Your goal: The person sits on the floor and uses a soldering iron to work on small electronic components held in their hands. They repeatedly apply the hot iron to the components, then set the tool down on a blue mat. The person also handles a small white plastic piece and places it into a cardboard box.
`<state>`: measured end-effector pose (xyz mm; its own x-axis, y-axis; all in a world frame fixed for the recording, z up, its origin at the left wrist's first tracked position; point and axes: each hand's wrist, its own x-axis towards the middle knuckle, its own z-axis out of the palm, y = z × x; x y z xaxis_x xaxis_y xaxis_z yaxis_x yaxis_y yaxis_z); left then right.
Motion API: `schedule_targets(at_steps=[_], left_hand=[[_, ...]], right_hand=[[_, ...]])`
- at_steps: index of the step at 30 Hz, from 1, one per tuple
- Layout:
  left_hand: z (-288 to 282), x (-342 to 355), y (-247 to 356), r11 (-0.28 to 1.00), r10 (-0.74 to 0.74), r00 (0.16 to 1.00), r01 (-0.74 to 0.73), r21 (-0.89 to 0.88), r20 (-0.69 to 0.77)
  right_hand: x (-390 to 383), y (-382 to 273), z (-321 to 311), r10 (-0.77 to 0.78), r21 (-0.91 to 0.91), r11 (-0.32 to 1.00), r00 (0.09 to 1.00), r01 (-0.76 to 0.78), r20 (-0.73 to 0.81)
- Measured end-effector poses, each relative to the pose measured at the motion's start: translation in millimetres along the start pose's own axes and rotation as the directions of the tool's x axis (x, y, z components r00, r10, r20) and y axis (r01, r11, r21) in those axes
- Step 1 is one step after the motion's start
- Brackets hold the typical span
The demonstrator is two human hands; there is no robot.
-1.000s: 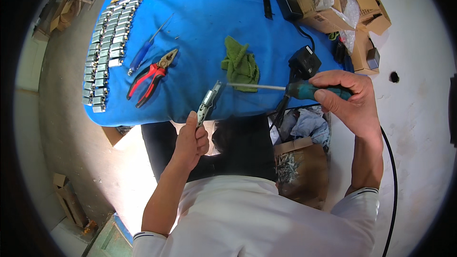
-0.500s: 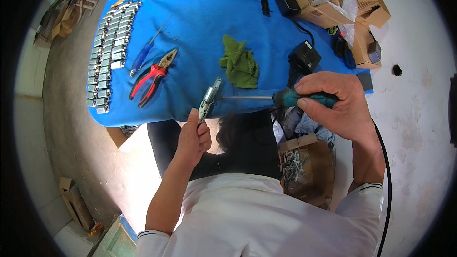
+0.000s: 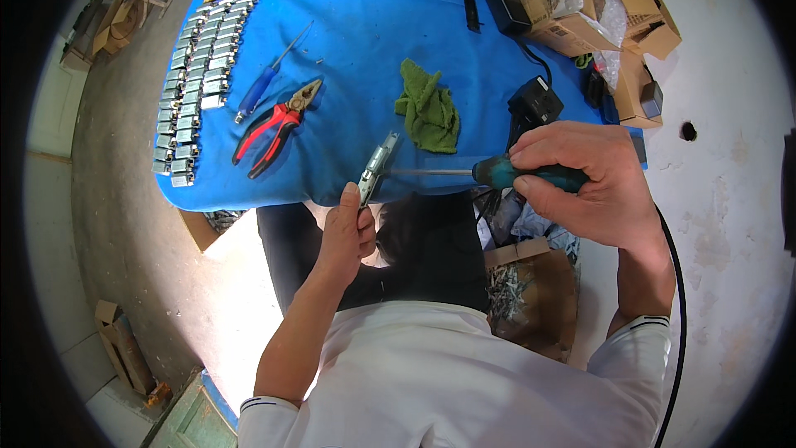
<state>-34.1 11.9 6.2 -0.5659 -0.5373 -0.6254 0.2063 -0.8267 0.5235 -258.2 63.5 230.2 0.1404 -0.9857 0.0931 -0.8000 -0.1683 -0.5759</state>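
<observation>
My left hand point(image 3: 344, 232) is closed around the lower end of a slim silver metal piece point(image 3: 380, 166), which looks like a hinge arm and tilts up to the right, the thumb lying along it. In my right hand point(image 3: 593, 178) is a screwdriver point(image 3: 495, 173) with a dark teal handle, gripped between thumb and fingers. Its shaft points left, level, and the tip meets or nearly meets the side of the metal piece; exact contact is too small to tell. Both hands are over the table's near edge. A green cloth point(image 3: 429, 108) lies just beyond them.
On the blue-covered table point(image 3: 356, 50) are red-and-black pliers point(image 3: 278, 127), a blue screwdriver point(image 3: 261, 90) and rows of small silver metal parts point(image 3: 191, 91) at left. A black adapter point(image 3: 535, 101) and cardboard boxes point(image 3: 572, 25) sit at right. Below, a carton point(image 3: 547, 299) holds metal bits.
The left hand and metal piece have shifted slightly right and up, nearer the screwdriver handle. The right hand keeps nearly the same place and grip. The tabletop things appear slightly shifted in view.
</observation>
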Motion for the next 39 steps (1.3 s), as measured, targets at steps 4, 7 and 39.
schedule_targets(at_steps=[4, 7, 39], left_hand=[[4, 0, -1, 0.999, -0.027, 1.0, 0.026, -0.028, -0.015], [15, -1, -2, 0.998, -0.04, 0.999, 0.039, -0.043, -0.015], [53, 30, 52, 0.886, 0.238, 0.962, -0.271, 0.377, 0.132]], right_hand=[[-4, 0, 10, -0.021, -0.007, 1.0, 0.999, 0.021, -0.05], [-16, -8, 28, 0.0, -0.085, 0.996, 0.998, -0.006, -0.068], [-44, 21, 47, -0.167, -0.228, 0.969, 0.929, 0.093, -0.331]])
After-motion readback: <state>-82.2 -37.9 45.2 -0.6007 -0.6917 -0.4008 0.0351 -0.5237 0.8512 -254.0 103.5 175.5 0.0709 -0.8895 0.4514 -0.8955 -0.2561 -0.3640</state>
